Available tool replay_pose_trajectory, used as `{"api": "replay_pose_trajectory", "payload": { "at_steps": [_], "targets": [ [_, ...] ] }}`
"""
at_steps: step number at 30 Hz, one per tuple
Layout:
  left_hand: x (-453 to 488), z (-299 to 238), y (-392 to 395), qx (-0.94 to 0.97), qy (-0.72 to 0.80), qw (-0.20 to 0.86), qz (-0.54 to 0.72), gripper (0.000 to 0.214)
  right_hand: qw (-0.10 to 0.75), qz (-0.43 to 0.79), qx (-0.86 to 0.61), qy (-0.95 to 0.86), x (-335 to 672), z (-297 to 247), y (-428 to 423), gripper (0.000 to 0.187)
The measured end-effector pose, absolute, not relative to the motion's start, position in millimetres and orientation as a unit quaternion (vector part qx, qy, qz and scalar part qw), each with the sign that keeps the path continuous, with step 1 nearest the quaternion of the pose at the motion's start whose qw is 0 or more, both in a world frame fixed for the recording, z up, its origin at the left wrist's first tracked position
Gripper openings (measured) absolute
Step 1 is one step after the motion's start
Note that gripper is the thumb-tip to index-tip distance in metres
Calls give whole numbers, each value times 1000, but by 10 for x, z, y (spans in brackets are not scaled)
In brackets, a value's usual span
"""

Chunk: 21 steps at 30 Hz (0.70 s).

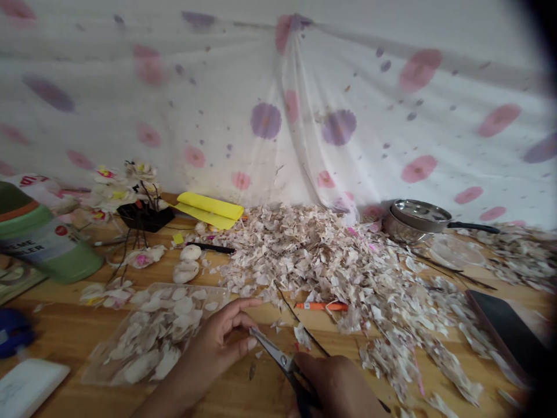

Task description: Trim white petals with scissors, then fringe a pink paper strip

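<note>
"Where's the right hand point(335, 386)?"

"Clamped round the scissors point(278, 357), low over the wooden surface point(52, 337), tips just beside the curled left hand point(213, 348). I can't tell if that hand grips anything. Keep those fingers clear of the blades."

"Containers?"

"A clear plastic tray point(174, 285) holds white petals point(152, 331); a steel saucepan point(418, 209) sits beyond the heaped shreds point(313, 261)."

The white cloth point(209, 110) before me has pink and purple blotches; the folded sheet point(209, 210) is yellow, my scissors point(272, 354) steel and black.
</note>
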State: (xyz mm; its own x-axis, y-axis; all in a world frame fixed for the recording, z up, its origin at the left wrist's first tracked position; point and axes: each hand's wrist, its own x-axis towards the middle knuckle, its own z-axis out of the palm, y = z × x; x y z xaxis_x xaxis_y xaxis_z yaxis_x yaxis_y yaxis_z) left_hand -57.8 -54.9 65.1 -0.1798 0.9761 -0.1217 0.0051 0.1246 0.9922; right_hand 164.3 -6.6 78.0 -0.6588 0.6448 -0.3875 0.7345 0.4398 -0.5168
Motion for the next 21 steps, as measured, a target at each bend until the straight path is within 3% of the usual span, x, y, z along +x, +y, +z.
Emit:
{"api": "replay_pose_trajectory", "payload": {
  "at_steps": [14, 21],
  "targets": [
    [-505, 494, -464, 189, 517, 589, 591, 35, -44, -304, 478, 823, 1684, 765, -29, 15],
    [-461, 520, -461, 167, 512, 596, 595, 37, -39, -317, 486, 814, 1687, 775, -40, 17]
  ]
}}
